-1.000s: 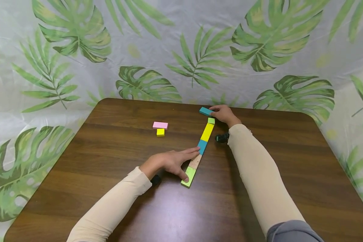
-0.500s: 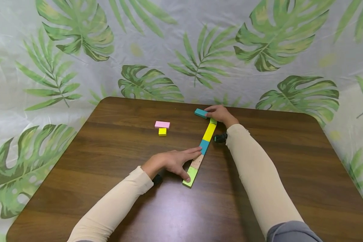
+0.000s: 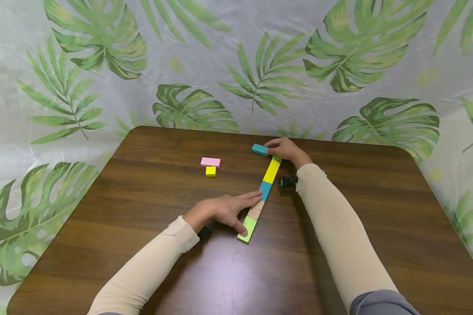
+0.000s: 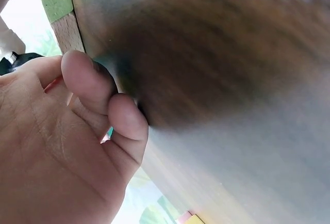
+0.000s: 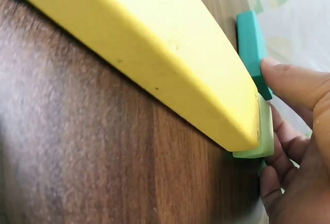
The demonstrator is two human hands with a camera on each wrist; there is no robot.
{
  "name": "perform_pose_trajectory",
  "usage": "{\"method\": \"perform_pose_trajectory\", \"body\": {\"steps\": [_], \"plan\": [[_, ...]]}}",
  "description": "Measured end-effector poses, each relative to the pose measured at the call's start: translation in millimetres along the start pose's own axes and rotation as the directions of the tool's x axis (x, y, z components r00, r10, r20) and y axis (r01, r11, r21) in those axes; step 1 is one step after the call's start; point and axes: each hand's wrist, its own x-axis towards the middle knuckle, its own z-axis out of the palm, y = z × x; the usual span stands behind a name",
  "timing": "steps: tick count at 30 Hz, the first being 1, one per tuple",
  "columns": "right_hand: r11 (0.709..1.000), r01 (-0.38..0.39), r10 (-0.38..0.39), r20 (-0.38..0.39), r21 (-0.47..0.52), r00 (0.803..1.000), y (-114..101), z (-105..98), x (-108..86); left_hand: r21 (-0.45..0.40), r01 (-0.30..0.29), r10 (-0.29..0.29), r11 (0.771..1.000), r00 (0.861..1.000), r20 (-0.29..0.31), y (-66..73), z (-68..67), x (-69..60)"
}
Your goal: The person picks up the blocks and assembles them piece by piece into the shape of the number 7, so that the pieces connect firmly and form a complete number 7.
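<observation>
A straight row of wooden blocks runs across the table. From its near end come a light green block [image 3: 247, 229], a bare wood block [image 3: 255, 211], a blue block [image 3: 265, 190], a yellow block [image 3: 272, 169] and a small green block [image 3: 276, 158]. My left hand [image 3: 224, 211] lies spread along the row, thumb on the near green block and fingertips at the blue one. Beyond the far end my right hand [image 3: 286, 148] pinches another blue block [image 3: 259, 149] by its right end. In the right wrist view, this blue block [image 5: 251, 41] sits beside the small green block [image 5: 262, 136].
Left of the row, a pink block [image 3: 210, 162] lies just behind a small yellow block [image 3: 210, 171]. The brown table [image 3: 142, 183] ends at a leaf-print curtain [image 3: 197, 105] behind it.
My right hand has shifted left with the blue block, which now reaches past the left side of the row's far end. The left hand stays on the row.
</observation>
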Motion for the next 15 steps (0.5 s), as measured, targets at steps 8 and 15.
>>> {"method": "perform_pose_trajectory", "body": {"steps": [8,15], "plan": [[1.0,0.026,-0.025,0.035,-0.007,0.999,5.1,-1.5,-5.7,0.001,0.009,-0.009,1.0,1.0,0.003,-0.1,0.7,0.8],[0.999,0.036,-0.036,0.061,0.012,0.998,5.4,-3.2,-12.7,0.002,0.0,0.0,1.0,1.0,0.009,1.1,-0.7,-0.1]]}}
